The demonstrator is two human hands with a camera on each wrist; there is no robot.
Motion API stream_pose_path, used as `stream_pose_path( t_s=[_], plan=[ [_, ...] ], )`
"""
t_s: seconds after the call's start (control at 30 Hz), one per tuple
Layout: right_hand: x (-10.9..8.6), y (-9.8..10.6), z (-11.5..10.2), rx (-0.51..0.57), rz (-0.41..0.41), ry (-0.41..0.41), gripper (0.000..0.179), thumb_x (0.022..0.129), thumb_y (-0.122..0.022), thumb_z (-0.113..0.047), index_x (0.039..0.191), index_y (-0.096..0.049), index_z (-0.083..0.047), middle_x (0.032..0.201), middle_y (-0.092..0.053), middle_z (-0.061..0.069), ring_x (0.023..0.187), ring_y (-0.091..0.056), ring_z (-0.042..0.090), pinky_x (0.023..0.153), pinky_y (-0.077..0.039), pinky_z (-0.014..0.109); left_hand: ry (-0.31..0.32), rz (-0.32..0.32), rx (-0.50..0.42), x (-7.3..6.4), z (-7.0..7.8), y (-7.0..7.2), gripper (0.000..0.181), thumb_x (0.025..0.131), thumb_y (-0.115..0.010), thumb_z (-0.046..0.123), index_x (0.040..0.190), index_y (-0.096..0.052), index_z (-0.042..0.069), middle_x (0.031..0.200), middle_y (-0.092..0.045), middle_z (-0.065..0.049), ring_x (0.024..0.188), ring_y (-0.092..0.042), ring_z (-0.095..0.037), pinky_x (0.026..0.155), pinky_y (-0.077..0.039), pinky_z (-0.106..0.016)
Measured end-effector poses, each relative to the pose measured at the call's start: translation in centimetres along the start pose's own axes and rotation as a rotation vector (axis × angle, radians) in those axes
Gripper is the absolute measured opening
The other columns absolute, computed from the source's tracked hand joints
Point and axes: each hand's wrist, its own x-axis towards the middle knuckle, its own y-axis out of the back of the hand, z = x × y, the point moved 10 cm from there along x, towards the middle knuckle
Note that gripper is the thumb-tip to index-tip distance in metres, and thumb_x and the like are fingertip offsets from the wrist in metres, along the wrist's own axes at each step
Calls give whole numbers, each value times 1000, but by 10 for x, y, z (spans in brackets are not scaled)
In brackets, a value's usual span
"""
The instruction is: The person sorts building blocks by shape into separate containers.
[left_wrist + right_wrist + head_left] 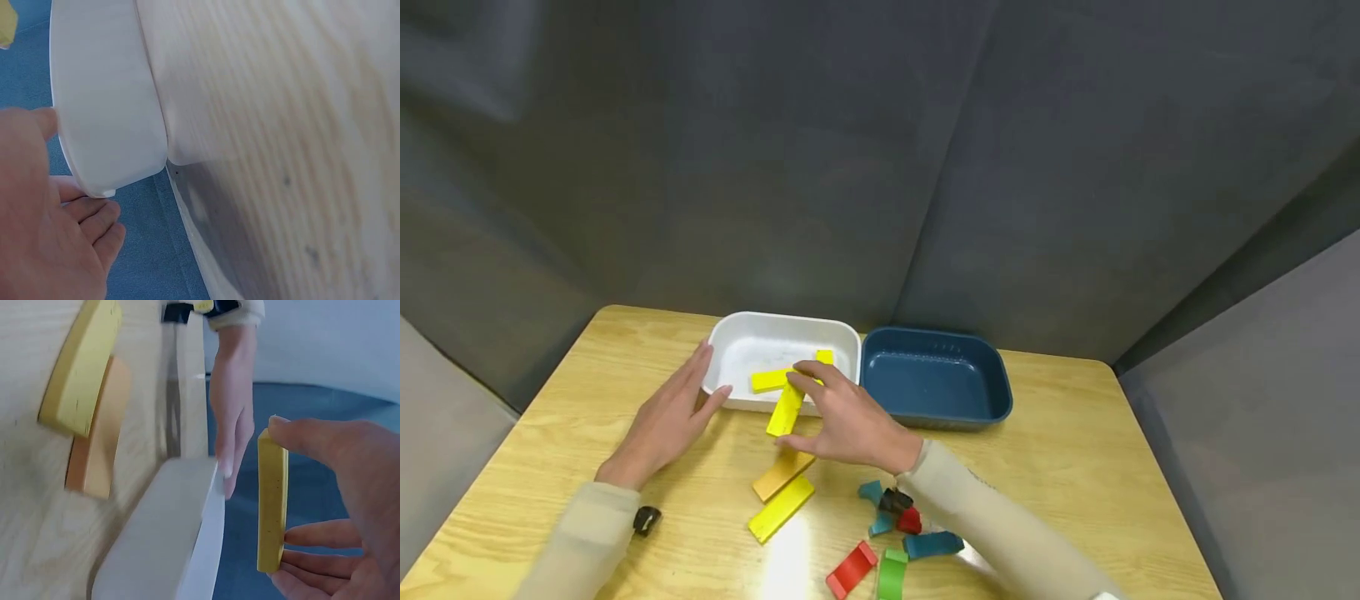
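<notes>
My right hand (853, 421) pinches a yellow block (786, 408) by its two ends, thumb at one end and fingers at the other. This block (272, 503) is held over the near rim of a white tray (741, 354). Inside the tray lie a yellow block (769, 381) and another yellow piece (824, 357), partly hidden by the right hand. At the tray's left end, my left hand (662, 421) touches the rim around the near corner, its fingers fairly straight. Closer in, an orange block (782, 475) and a yellow block (781, 508) lie side by side on the table.
A dark blue tray (936, 375) stands against the white tray's right side. Nearer the front lie a red arched piece (852, 570), a green arched piece (892, 573), a blue piece (933, 545) and several small pieces. Grey curtains hang behind the wooden table (1060, 467).
</notes>
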Motion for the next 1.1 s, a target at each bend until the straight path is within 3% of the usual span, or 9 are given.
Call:
stream_pose_path(
  t_s=[0.2,0.53,0.83,1.1],
  plan=[
    [17,-1,30,29,-8,-51,83,89,-88,-48,150,-60,0,156,-53,15,137,-58,28,105,-58,36,1,4,14,2,-1,1,87,112,-46,59,174,-8,11,181,-2,-6,161,-22,-45,124,-28,-68],
    [42,-8,69,-26,-51,-101,82,92,-84,-51,151,-59,-1,158,-50,17,142,-52,30,110,-55,37,-22,16,21,6,2,3,86,112,-44,59,173,-9,10,181,-3,-7,161,-23,-45,124,-28,-67],
    [64,-17,87,-31,-94,-179,82,91,-84,-52,152,-59,-2,157,-53,15,135,-56,28,112,-53,37,-28,25,21,9,2,5,86,112,-45,58,173,-9,10,181,-3,-5,160,-24,-46,123,-29,-68],
    [81,-29,93,-28,-115,-188,85,90,-85,-53,152,-58,-1,151,-57,14,124,-60,24,108,-55,33,-14,11,25,9,-2,8,87,112,-45,59,174,-7,11,181,-3,-7,161,-23,-46,124,-28,-68]
  ],
)
